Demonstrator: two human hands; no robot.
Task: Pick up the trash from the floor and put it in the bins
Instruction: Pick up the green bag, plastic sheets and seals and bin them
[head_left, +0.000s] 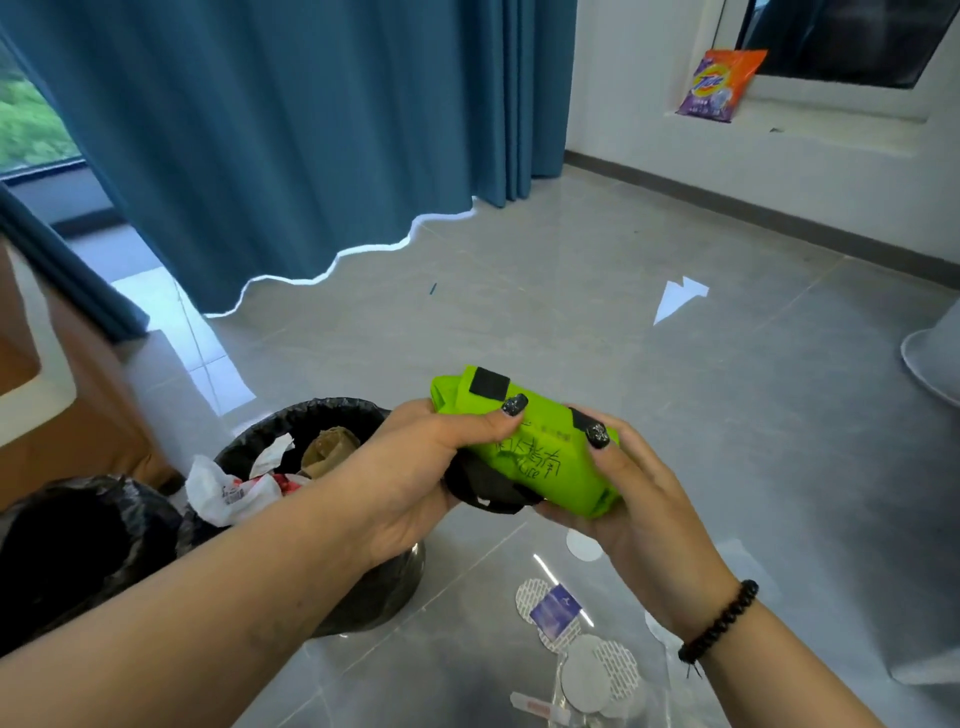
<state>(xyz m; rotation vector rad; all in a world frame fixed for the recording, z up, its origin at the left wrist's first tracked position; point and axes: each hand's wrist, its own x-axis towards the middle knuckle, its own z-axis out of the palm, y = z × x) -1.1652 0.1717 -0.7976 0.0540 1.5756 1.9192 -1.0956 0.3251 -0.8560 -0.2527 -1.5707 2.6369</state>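
Observation:
Both hands hold a folded bright green fabric piece (540, 452) with black patches and black handwriting, above the floor. My left hand (431, 467) grips its left end with the thumb on top. My right hand (623, 493) grips the right end from below, thumb on top. A black strap hangs under the green piece. A bin lined with a black bag (332, 415) stands to the left, holding paper and a brown lump. A second black-bagged bin (78, 535) is at the far left. Round foil seals and a small blue packet (556, 610) lie on the floor below my hands.
A white paper scrap (678, 299) lies on the grey tiles farther out. Blue curtains (291, 130) hang at the back left. A detergent bag (722, 85) sits on a ledge at the back right. A white object (935, 358) stands at the right edge, wooden furniture (67, 389) at the left.

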